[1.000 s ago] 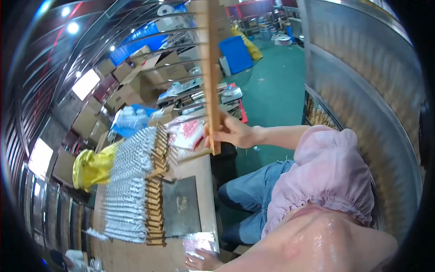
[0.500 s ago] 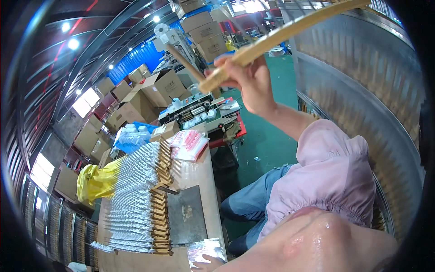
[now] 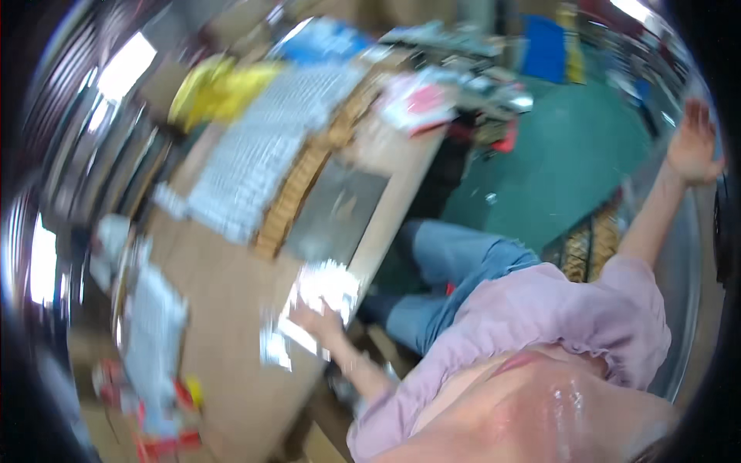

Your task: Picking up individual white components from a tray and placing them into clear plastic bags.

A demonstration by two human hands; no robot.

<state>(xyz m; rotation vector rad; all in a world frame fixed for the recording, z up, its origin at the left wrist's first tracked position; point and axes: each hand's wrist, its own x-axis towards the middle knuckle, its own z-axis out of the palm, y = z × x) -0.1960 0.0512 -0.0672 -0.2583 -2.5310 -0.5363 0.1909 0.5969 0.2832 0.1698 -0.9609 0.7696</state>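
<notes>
My left hand (image 3: 318, 318) lies on a shiny stack of clear plastic bags (image 3: 330, 284) at the table's near edge. Its fingers look spread, though blurred. Far to the right, my right hand (image 3: 693, 147) is stretched out beside a grey metal surface (image 3: 670, 239), fingers extended and nothing in them. Beyond my left hand a dark flat mat (image 3: 340, 208) lies on the table. Along it runs a row of wooden ends (image 3: 292, 204), joined to a block of closely packed, whitish wrapped pieces (image 3: 262, 154). The whole picture is smeared by motion.
The brown table (image 3: 224, 309) carries a second whitish pile (image 3: 154, 332), a yellow bag (image 3: 216, 92) and a pink-and-white packet (image 3: 421, 104). A machine (image 3: 455, 42) stands beyond. Bundled wooden pieces (image 3: 590, 243) sit low beside my right arm, by the green floor (image 3: 540, 162).
My right hand held up a curved wooden piece; now it is empty and farther right. The view has swung, bringing more of the near table into sight. My left hand stays at the bags.
</notes>
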